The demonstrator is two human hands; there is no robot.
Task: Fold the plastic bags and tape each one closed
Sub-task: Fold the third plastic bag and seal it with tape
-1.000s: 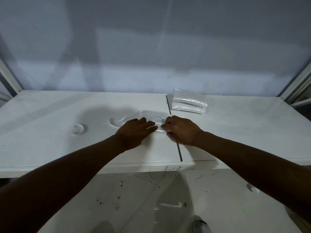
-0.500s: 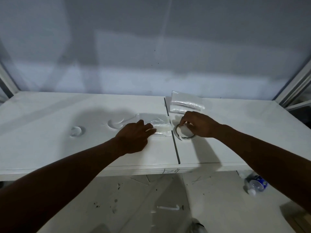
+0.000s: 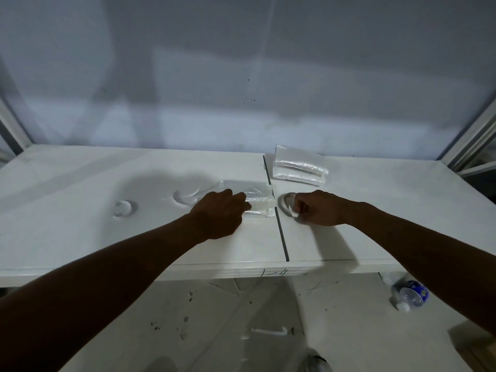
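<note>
The left hand (image 3: 217, 218) is pressing flat fingers onto a folded clear plastic bag (image 3: 259, 201) lying on the white worktop (image 3: 80, 197) beside its centre seam. The right hand (image 3: 319, 208) is gripping a pale ring-shaped tape roll (image 3: 281, 206) just beside the bag.

Head-worn wide view looks forward and down onto table (image 3: 80, 237).
</note>
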